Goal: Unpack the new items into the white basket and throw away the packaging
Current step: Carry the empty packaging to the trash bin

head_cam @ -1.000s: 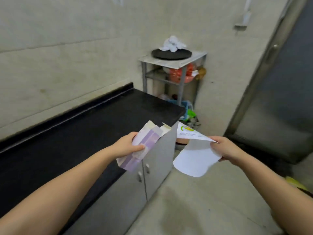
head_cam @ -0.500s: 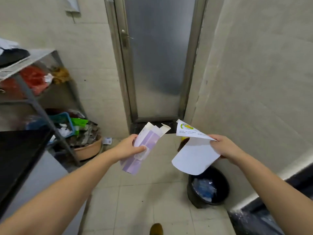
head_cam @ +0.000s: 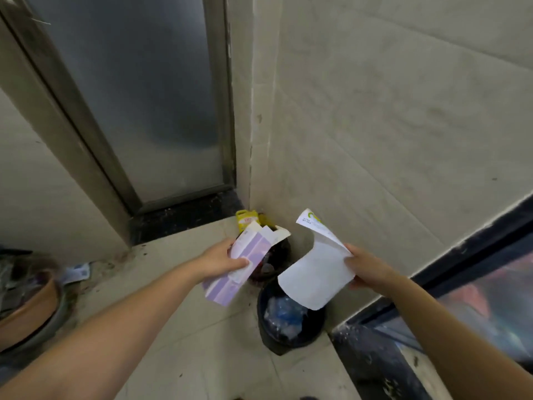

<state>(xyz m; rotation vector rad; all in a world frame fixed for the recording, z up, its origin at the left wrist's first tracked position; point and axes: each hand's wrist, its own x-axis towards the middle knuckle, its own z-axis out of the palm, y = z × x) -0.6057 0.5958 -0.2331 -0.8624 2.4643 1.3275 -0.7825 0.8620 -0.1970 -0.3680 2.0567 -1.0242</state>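
Head view: left hand (head_cam: 220, 259) has its grip clamped on the empty purple carton (head_cam: 240, 262), flaps open, held just short of the black bin (head_cam: 290, 324) on the floor in the corner by the door. Right hand (head_cam: 367, 268) pinches the curled white wrapper (head_cam: 315, 274) right over the bin. This looks like the throw-away step; next, both need letting go above the bin's mouth.
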